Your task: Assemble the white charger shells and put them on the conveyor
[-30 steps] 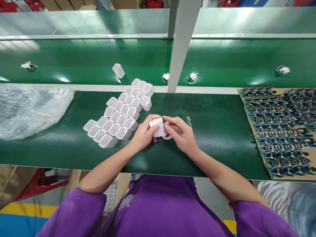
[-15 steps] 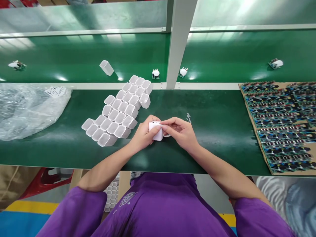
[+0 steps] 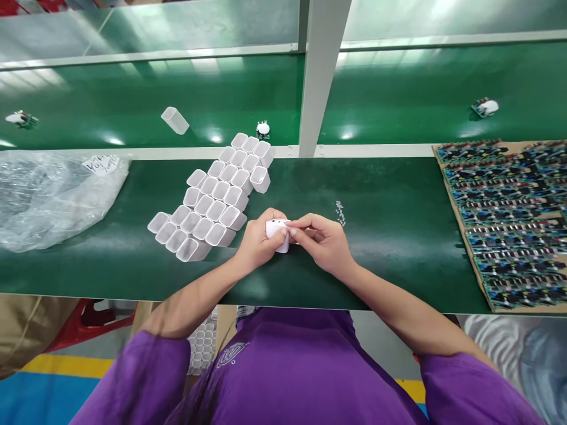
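My left hand [image 3: 259, 239] is closed around a small white plastic housing [image 3: 277, 241] with dark slots in its top face, its thumb pressed on the near side. Against the housing's upper right edge, the thumb and fingertips of my right hand [image 3: 322, 239] come together in a pinch. Whatever sits between those fingertips is too small or hidden to make out. Left of my hands stands a block of several open white plastic cases [image 3: 215, 211]. Tiny clear pieces [image 3: 340, 213] lie scattered right of my right hand.
A cardboard sheet with rows of circuit boards [image 3: 516, 236] lies at the right. A clear plastic bag [image 3: 57, 200] covers the left end. Beyond the rail, a green belt carries a lone white case [image 3: 175, 120] and small boards [image 3: 263, 129]. A grey post [image 3: 325, 77] rises at the back.
The lone case and small boards on the belt have shifted left, and the one beside the post has gone out of sight. My hands stay at the housing, its top tilted slightly more towards view.
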Demonstrator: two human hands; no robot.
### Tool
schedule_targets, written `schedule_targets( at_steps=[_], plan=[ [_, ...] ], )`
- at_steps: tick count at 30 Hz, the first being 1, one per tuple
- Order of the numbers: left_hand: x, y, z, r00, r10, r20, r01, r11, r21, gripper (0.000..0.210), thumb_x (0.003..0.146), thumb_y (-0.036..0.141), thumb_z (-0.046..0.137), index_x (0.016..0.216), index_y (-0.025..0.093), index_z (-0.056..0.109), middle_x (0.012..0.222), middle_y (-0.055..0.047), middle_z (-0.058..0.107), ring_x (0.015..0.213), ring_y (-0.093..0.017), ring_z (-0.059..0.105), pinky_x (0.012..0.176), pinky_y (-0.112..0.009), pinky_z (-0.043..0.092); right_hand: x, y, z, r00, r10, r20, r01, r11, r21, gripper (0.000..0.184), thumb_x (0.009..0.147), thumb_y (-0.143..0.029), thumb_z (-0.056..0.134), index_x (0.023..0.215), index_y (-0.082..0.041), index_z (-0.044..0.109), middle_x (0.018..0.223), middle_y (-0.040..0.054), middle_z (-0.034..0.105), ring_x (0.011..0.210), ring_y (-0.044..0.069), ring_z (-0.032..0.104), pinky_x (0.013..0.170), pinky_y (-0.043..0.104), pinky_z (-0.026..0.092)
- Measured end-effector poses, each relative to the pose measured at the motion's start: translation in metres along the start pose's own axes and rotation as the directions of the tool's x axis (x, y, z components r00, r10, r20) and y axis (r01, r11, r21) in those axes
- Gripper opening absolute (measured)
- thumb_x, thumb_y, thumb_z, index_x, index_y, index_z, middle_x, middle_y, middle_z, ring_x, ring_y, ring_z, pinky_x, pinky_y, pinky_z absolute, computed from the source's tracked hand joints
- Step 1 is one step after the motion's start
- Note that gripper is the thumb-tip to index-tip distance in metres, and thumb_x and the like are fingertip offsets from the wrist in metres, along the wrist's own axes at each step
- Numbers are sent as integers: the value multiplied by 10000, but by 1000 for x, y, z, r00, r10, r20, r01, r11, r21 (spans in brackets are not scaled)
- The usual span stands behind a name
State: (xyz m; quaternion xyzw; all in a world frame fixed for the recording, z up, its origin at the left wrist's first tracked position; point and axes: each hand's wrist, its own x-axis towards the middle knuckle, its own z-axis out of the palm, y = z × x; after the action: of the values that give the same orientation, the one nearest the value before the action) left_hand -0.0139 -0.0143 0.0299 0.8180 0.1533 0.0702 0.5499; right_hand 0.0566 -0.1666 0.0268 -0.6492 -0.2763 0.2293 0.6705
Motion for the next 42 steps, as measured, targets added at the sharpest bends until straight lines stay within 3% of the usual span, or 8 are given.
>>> schedule_targets(
  at_steps=[6,14,24,28,30,33,36,42],
  plan=[
    [0,-5,1,999,-6,-37,7,1000,16,299,729,496,559,795,205,562,649,9,634,559,-129,545,542,-250,418,1,2,3,1000,-3,-16,3,1000,-3,335,852,-509,682,888,-177,717,859,37,708,670,125,665,661,284,625],
    [-5,-9,4,986,-91,142,138,919,-369,485,779,670,555,886,198,537,583,32,587,389,-91,447,350,-204,298,5,-4,2,990,124,63,-136,961,240,402,739,-557,779,889,-189,723,785,5,704,632,110,651,686,284,628],
    [-1,-11,3,999,21,47,-13,988,-153,434,783,621,541,847,192,567,702,1,626,590,-126,556,553,-247,414,3,-6,0,995,91,44,-95,990,108,374,786,-542,743,889,-183,718,822,25,712,647,128,680,640,272,623],
    [0,-10,1,999,33,27,-33,999,-13,394,774,587,538,843,200,562,733,-2,650,608,-133,566,577,-258,422,2,-5,-4,998,-8,55,10,999,-36,330,872,-494,664,909,-170,716,856,41,712,706,143,686,653,282,626],
    [1,-11,2,999,8,39,-6,998,-58,412,765,607,553,855,205,547,700,10,629,558,-124,548,533,-251,411,2,-2,-5,994,-89,56,95,988,-122,278,926,-434,606,943,-180,718,859,37,697,740,141,674,672,280,620],
    [4,-12,8,993,-82,87,106,943,-316,469,799,667,516,915,213,508,626,38,571,456,-113,500,451,-248,394,5,4,-5,954,-285,93,299,889,-347,280,953,-386,569,1142,-215,686,1044,74,658,912,173,658,813,341,608],
    [7,-11,16,980,-172,97,197,832,-518,502,835,688,488,987,209,498,688,18,599,539,-135,566,512,-272,478,8,9,-4,891,-420,174,442,709,-550,505,913,-399,633,1372,-215,530,1287,143,554,1116,239,598,944,419,561],
    [7,-15,20,968,-118,220,224,800,-557,576,854,692,487,1149,199,528,832,-48,681,749,-188,653,683,-326,540,4,4,-6,845,-488,219,498,571,-653,501,918,-330,624,1367,-228,428,1268,135,627,1082,242,637,921,409,556]
  ],
)
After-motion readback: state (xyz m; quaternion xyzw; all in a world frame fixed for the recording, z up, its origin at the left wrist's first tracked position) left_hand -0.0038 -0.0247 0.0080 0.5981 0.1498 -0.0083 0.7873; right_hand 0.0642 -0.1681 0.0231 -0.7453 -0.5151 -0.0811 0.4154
